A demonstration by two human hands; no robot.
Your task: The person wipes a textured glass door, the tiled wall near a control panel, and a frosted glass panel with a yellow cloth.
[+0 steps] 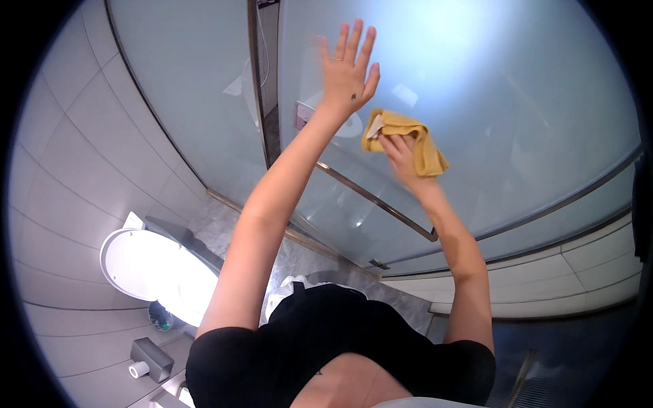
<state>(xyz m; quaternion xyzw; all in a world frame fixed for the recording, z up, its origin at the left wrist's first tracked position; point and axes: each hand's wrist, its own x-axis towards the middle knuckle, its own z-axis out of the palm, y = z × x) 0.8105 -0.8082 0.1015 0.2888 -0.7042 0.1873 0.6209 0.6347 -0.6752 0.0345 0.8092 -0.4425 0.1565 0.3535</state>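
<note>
My left hand (347,71) is raised with its fingers spread, palm toward the frosted glass shower door (537,122); it holds nothing. Lower and to the right, my right hand (403,155) grips a folded yellow cloth (425,146), with a white tag showing at its left end. The cloth is up at the glass; whether it presses on it I cannot tell. Below both hands runs the door's long metal handle (374,200), slanting down to the right. A dark metal-framed gap (267,81) lies left of my left hand.
A white toilet (146,268) stands at the lower left, beside a small bin (160,316). Below that, a grey paper holder (153,360) is fixed to the tiled wall (75,183). Grey tiled floor (218,221) shows under the door's bottom edge, and a dark mat-like surface (544,374) is at the lower right.
</note>
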